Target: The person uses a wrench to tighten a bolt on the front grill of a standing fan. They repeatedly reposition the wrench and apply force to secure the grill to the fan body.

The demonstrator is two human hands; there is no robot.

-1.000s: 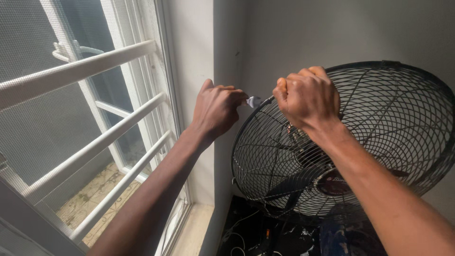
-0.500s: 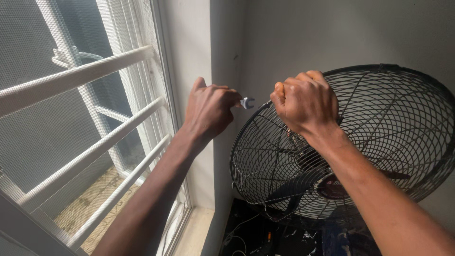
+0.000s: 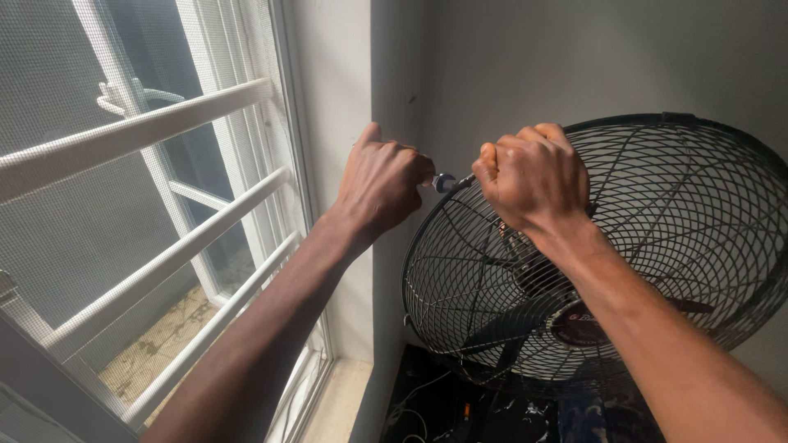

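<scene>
Right hand [image 3: 533, 180] clenched a screwdriver handle; left hand [image 3: 386, 184] pinched the small metal fastener [image 3: 444, 181] at the black wire fan guard's [image 3: 657, 271] rim; seemingly mid-turning.

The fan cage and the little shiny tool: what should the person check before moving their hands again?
1. Left hand closed around its end of the small metal tool: ok.
2. Right hand gripping firmly by the rim of the black fan cage: ok, fist is closed.
3. Tool tip seated on a fastener: cannot tell, the hands hide it.
4. Fan blades standing still: ok, they look sharp, not blurred.
5. Fingers outside the cage wires: ok, none poke through.
6. Loose cables below kept away from the arms: ok.
</scene>
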